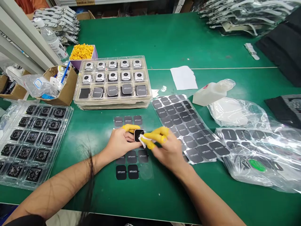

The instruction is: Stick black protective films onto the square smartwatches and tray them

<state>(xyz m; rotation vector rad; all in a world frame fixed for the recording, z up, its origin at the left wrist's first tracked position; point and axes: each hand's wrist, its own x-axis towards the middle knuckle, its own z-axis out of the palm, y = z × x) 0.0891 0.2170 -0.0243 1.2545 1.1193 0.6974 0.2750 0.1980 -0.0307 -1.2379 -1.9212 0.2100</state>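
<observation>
Left hand point(119, 138) clamped on watch point(137, 135) above near label sheet point(147, 173), right hand point(169, 150) pinching cloth point(143, 143) to its face; looks mid-wipe, face unlabelled, four labels point(127, 88) in far tray point(113, 102), sheet partly used.

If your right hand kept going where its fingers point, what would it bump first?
Probably the dark-faced square device in the left hand. The right hand's white cloth already looks pressed against it, though depth is hard to judge.

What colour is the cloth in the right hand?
White; the head view shows the cloth best.
</observation>
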